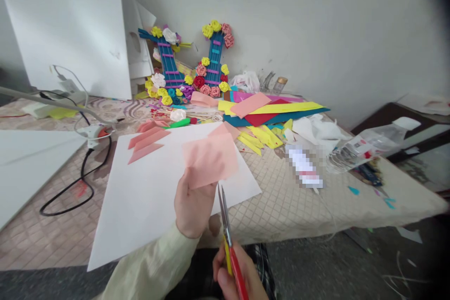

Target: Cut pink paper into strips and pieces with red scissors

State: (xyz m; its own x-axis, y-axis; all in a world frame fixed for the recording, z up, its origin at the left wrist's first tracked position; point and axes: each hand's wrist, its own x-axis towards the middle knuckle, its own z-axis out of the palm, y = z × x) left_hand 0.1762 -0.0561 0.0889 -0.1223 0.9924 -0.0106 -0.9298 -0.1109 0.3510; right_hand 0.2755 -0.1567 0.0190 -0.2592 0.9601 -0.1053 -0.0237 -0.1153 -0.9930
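Observation:
My left hand is closed on the lower edge of a pink paper sheet, held up above a large white sheet. My right hand grips red and yellow handled scissors, whose blades point up toward the bottom edge of the pink paper, just right of my left thumb. The blades look nearly closed. Several cut pink strips lie on the far left part of the white sheet.
Coloured paper sheets and yellow scraps lie behind. Two blue frames with paper roses lean on the wall. A glue gun with a black cord sits left; a plastic bottle lies right. White boards stand at left.

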